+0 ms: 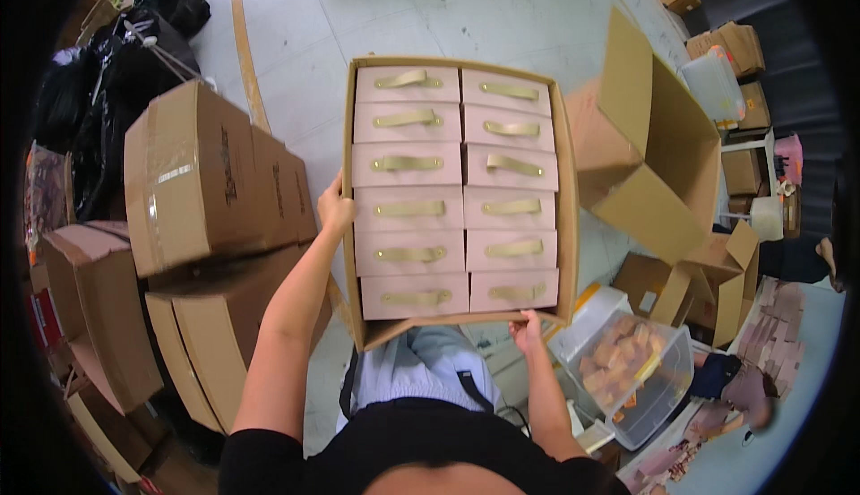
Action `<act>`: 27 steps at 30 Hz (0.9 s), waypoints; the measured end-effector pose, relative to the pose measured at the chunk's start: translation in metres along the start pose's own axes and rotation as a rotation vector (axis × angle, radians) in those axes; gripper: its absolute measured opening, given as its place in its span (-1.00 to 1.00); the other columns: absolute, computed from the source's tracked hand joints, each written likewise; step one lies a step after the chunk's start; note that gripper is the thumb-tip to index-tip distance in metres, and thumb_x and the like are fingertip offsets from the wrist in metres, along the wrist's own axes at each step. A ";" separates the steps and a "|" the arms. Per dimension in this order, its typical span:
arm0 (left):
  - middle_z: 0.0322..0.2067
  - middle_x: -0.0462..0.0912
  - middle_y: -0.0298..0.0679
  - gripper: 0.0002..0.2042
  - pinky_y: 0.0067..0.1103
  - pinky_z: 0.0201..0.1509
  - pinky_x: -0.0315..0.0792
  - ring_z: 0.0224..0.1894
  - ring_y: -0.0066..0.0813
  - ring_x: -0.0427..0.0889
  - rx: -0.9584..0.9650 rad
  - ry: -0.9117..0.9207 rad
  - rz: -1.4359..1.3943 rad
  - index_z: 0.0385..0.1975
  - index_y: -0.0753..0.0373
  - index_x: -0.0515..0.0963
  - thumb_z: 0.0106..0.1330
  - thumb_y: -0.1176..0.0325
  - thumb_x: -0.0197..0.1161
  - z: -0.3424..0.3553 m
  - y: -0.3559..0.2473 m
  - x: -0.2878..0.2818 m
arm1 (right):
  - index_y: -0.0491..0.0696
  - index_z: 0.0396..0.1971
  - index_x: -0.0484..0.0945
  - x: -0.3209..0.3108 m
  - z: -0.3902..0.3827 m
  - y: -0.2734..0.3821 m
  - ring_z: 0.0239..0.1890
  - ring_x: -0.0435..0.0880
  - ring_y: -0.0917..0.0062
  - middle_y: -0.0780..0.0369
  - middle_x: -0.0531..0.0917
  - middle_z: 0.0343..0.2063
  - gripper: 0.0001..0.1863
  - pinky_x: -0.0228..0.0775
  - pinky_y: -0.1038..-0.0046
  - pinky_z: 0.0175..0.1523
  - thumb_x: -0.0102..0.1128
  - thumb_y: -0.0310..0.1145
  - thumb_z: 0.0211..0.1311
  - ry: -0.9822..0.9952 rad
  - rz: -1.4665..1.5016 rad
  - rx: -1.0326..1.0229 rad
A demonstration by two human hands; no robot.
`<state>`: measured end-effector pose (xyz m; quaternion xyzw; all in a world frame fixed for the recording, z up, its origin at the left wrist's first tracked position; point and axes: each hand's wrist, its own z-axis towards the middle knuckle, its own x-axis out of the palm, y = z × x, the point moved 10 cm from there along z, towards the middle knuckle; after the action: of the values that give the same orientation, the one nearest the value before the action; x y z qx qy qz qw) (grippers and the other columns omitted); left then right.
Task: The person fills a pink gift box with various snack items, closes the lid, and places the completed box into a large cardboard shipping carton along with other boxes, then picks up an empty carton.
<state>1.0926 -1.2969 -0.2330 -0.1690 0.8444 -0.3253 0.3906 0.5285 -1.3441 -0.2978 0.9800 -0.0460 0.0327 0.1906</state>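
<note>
In front of my body I hold an open cardboard box [568,199]. Two columns of pale pink boxes [408,189] fill it, each with a beige strap handle on the side facing up. My left hand [334,210] grips the cardboard box's left wall, its fingers partly hidden behind the cardboard. At the near edge, towards the right corner, my right hand [527,329] is closed on the rim. The near flap looks bent inward beside the lowest row of pink boxes.
Large closed cartons [210,177] are stacked at my left, with black bags [148,65] behind them. An empty open carton [658,146] stands at my right. Nearer are clear plastic bins [667,392] holding orange-brown pieces. Another person [739,396] is at the far right.
</note>
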 end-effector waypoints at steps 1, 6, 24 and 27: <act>-0.22 0.63 -0.09 -0.38 -0.38 -0.07 0.41 -0.23 -0.20 0.62 0.070 -0.061 0.001 0.12 -0.01 0.40 -0.04 0.61 -0.09 0.027 -0.011 -0.003 | -0.09 -0.47 0.45 0.029 0.013 0.020 -0.63 0.56 0.50 0.22 0.58 -0.62 -0.77 0.38 0.53 -0.59 -0.02 -0.22 0.07 0.015 0.002 -0.022; -0.28 0.64 -0.12 -0.41 -0.39 -0.14 0.42 -0.28 -0.19 0.61 0.035 -0.013 0.059 0.09 -0.09 0.43 -0.02 0.55 -0.07 0.133 -0.092 0.001 | -0.09 -0.48 0.46 0.111 0.029 0.071 -0.62 0.57 0.48 0.21 0.58 -0.61 -0.77 0.41 0.53 -0.56 -0.01 -0.22 0.07 -0.023 0.033 -0.056; -0.66 0.47 -0.31 -0.63 -0.52 -0.68 0.26 -0.72 -0.53 0.37 0.278 -0.088 -0.100 -0.15 0.30 0.52 0.00 0.46 -0.06 0.522 -0.401 0.081 | -0.13 -0.38 0.46 0.382 0.229 0.467 -0.58 0.62 0.45 0.13 0.61 -0.49 -0.66 0.50 0.50 -0.50 -0.07 -0.15 0.05 0.077 -0.116 -0.231; -0.69 0.42 -0.37 -0.70 -0.61 -0.70 0.18 -0.73 -0.64 0.30 0.367 -0.039 -0.072 -0.24 0.27 0.52 0.03 0.48 -0.06 0.548 -0.407 0.086 | -0.19 -0.31 0.44 0.405 0.232 0.502 -0.55 0.63 0.40 0.13 0.59 -0.45 -0.61 0.53 0.47 -0.47 -0.05 -0.15 0.02 0.033 -0.147 -0.238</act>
<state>1.4723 -1.8700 -0.2681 -0.1313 0.7567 -0.4841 0.4194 0.8905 -1.9259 -0.2933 0.9505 0.0253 0.0289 0.3082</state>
